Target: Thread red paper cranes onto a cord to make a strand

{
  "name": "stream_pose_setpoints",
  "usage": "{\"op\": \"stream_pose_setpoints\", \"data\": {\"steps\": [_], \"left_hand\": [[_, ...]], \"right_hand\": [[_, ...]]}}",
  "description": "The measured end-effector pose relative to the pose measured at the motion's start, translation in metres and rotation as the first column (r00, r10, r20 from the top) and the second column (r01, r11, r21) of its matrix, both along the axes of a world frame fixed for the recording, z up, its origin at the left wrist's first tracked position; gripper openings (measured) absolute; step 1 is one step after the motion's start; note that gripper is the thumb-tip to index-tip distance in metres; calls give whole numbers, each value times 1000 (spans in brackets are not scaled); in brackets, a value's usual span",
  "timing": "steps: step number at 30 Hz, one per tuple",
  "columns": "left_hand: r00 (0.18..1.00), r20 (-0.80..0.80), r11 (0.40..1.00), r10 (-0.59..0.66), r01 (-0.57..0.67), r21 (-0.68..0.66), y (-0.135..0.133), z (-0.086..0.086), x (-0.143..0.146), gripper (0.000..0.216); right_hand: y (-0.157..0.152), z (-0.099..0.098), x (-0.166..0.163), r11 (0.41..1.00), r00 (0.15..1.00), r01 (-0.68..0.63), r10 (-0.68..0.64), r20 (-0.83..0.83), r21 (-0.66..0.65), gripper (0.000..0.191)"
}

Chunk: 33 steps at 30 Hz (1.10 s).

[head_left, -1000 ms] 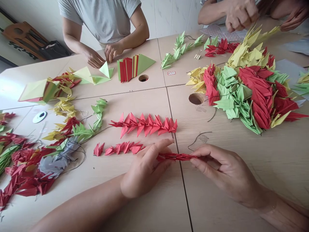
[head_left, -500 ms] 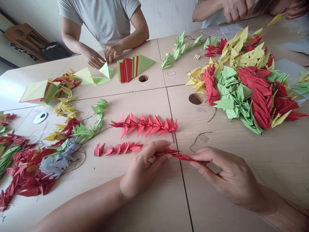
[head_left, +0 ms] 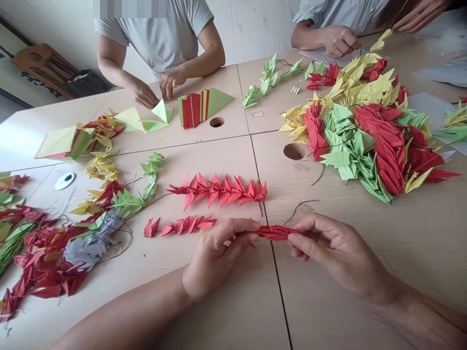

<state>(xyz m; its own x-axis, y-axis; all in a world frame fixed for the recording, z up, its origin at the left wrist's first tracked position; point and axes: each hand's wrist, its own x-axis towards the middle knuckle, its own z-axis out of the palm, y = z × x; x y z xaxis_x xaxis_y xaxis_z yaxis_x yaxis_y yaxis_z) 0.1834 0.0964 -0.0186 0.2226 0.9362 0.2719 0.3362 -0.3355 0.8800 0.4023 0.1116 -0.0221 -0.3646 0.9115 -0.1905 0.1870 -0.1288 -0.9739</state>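
Observation:
A short string of red folded paper cranes (head_left: 273, 232) is stretched between my two hands just above the table. My left hand (head_left: 215, 255) pinches its left end with thumb and fingers. The fingertips of my right hand (head_left: 330, 250) are closed on its right end. A longer string of red cranes (head_left: 219, 189) lies on the table beyond my hands. A smaller red string (head_left: 182, 225) rests to the left of my left hand. A thin dark thread (head_left: 297, 208) curls on the table just above my right hand.
A big heap of red, green and yellow crane strings (head_left: 368, 131) fills the right. More strings pile at the left (head_left: 47, 253). Two round holes (head_left: 294, 151) pierce the table. A person in a grey shirt (head_left: 160, 34) folds green paper (head_left: 162, 111) opposite; another person's hand (head_left: 337, 41) is far right.
My hands have lifted and bunched the red string slightly, bringing it level. The far-right person's hands have dropped to the table and the yellow string there has settled on the heap.

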Motion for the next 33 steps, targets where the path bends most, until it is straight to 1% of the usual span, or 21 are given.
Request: {"op": "stream_pose_setpoints", "data": {"steps": [2,5,8,10,12,14,18,20,24,26,28,29,30,31,33], "left_hand": [[999,-28,998,-32,33,54,1,0,-1,14],[994,-65,985,-89,97,144,2,0,-2,17],[986,-108,968,-127,147,203,3,0,-2,18],[983,-131,963,-130,157,219,3,-1,-1,18],[983,-141,963,-121,151,223,2,-2,0,17],[983,-148,968,-105,135,212,1,-3,0,17],[983,-160,974,-88,119,195,0,-4,1,16],[982,-166,973,-91,123,194,0,-4,1,16],[980,-180,971,-79,116,207,-1,-2,1,14],[981,-183,970,-64,104,219,-2,-1,2,14],[981,-184,968,-59,101,230,-4,0,3,16],[981,-183,966,-66,108,233,-5,-1,3,17],[979,-185,964,-83,125,233,-5,-1,4,18],[976,-189,962,-105,148,228,-6,-2,4,19],[968,-207,957,-144,190,219,-6,-3,4,22]], "right_hand": [[0,0,0,1000,1000,8,-9,14,29,20],[0,0,0,985,995,3,-20,97,173,13],[-1,0,0,931,983,-30,-37,178,363,6],[-2,0,0,887,976,-60,-45,215,458,5],[-3,-1,0,854,969,-84,-50,240,513,6],[-4,-2,0,833,969,-107,-35,245,542,7],[-5,-3,0,805,973,-147,12,233,575,10],[-4,-3,0,803,971,-155,14,241,576,10],[-5,-4,-1,826,964,-179,38,264,534,9],[-6,-5,-2,855,962,-174,42,268,489,7],[-7,-4,-3,885,965,-159,45,260,438,17],[-7,-4,-4,893,968,-157,54,247,421,23],[-7,-3,-5,895,971,-164,72,228,415,26],[-7,-2,-6,891,974,-178,97,207,417,23],[-5,0,-6,889,974,-203,139,179,411,12]]}}
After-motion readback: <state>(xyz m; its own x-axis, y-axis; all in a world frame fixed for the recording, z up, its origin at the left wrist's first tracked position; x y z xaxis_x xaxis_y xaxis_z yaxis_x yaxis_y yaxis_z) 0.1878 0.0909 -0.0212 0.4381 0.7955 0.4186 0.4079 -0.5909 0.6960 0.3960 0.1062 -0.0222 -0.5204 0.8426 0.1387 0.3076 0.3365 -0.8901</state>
